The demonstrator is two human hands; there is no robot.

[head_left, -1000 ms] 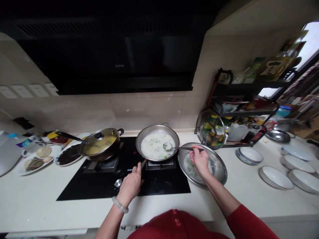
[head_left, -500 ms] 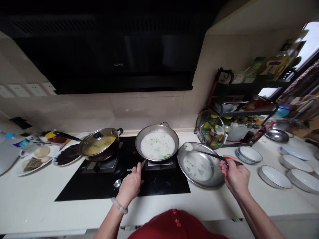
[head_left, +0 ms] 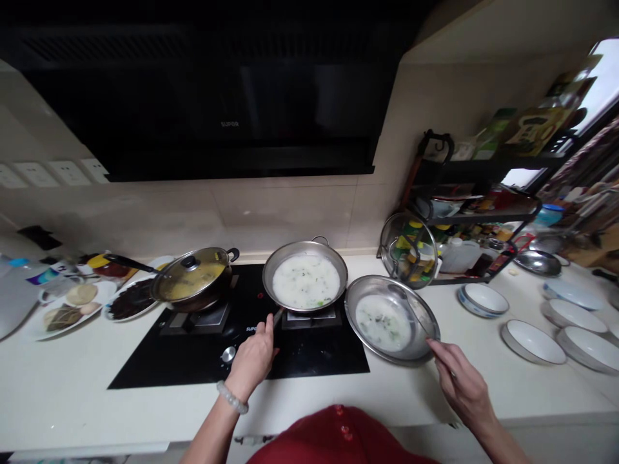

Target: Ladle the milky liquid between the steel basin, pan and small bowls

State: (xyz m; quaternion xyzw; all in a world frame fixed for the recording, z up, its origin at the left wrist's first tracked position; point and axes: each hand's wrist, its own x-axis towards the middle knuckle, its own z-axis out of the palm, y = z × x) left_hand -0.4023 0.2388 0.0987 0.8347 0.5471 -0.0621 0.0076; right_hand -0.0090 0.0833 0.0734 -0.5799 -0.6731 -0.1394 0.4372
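Observation:
My left hand (head_left: pixel 254 357) is closed around the handle of a metal wok (head_left: pixel 267 277) on the right burner. The wok holds white, soupy food (head_left: pixel 305 280) with green bits. My right hand (head_left: pixel 461 380) is at the near right rim of a steel basin (head_left: pixel 355 335), its fingers closed on a ladle (head_left: pixel 416 314). The ladle's thin shaft slants up and left across the basin's inner wall; its black grip is mostly hidden by my hand. More of the same white food (head_left: pixel 383 322) lies in the basin, which stands on the counter beside the stove.
A lidded pan (head_left: pixel 193 280) with yellowish contents sits on the left burner. Plates of food (head_left: pixel 72 309) stand further left. Several bowls (head_left: pixel 532 341) are to the right. A glass lid (head_left: pixel 409 251) leans against the condiment rack (head_left: pixel 474 219). The range hood (head_left: pixel 232 148) hangs above.
My right hand has moved down toward the basin's near right rim. The ladle, earlier held level over the basin with white food in its bowl, now slants inside it. My left hand stays put.

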